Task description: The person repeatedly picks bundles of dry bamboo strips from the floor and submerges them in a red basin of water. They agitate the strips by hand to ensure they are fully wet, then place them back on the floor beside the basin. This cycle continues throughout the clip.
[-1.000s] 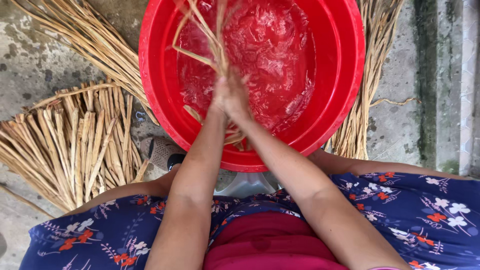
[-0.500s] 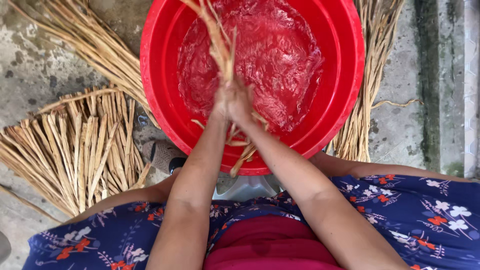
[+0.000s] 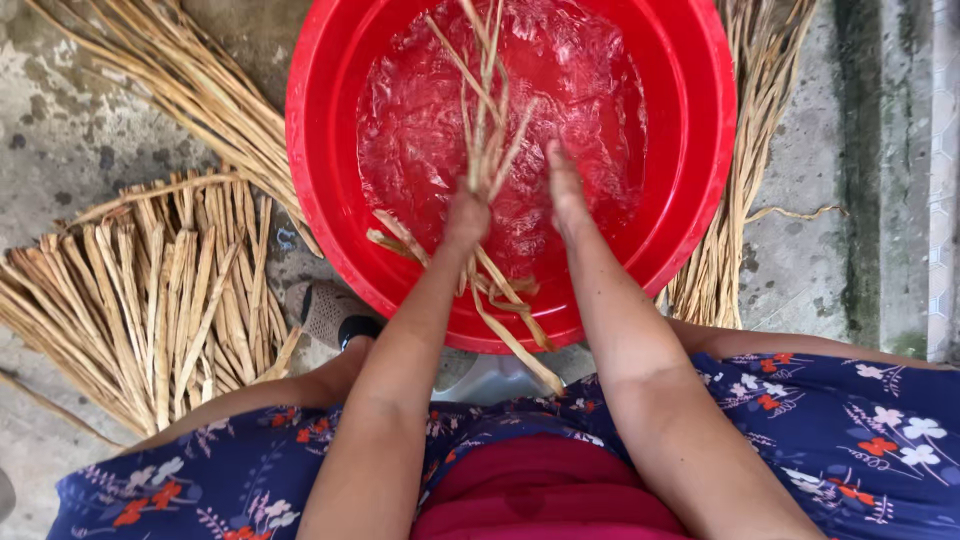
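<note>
A large red plastic basin (image 3: 700,150) full of rippling water stands on the ground in front of me. My left hand (image 3: 467,215) is closed around a bundle of tan dried stalks (image 3: 490,120) that reaches up into the water, with its lower ends hanging over the near rim. Just to the right, my right hand (image 3: 563,190) is flat with fingers stretched out beside the bundle, holding nothing.
A fanned bundle of dried stalks (image 3: 150,290) lies on the concrete floor at left, a long sheaf (image 3: 190,80) runs behind it, and another sheaf (image 3: 745,170) lies right of the basin. A foot in a slipper (image 3: 325,315) rests by the basin's near left rim.
Both hands were clasped together on the stalks; now the right hand has come off and opened, while the left hand keeps its hold and the bundle has shifted rightward in the water.
</note>
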Demonstrator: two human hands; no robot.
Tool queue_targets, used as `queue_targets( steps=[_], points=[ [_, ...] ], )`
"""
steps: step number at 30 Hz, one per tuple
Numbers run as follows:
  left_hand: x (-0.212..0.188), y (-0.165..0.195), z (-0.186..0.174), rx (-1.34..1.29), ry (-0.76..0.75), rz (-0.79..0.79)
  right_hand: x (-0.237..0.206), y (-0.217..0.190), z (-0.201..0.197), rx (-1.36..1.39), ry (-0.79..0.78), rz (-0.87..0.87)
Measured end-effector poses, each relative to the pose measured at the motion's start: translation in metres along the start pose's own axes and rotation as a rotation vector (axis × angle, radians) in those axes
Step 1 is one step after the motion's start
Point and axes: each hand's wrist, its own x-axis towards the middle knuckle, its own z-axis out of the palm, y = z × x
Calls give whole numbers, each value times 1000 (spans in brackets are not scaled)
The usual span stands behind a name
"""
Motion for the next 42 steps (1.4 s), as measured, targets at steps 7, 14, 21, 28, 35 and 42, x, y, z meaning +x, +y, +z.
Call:
queue_targets(
  steps=[7,14,21,28,35,42],
  points=[
    [-19,-29,57,739,-280,482,33,29,1,-77,-151,-169],
    [13,-1,-7,-854,-477,124,-35,20,65,-91,-64,-285],
    [19,-1,-9,-982,-395,210,-41,15,89,-327,-40,-608],
    [20,-3,8,-968,-377,148,-9,39,73,-606,25,-735],
    [34,-12,-9,-1149,-411,467,-33,48,105,-462,-110,-589],
    [30,-18,51,-962,-386,214,8,10,28,-401,7,-469]
  ],
)
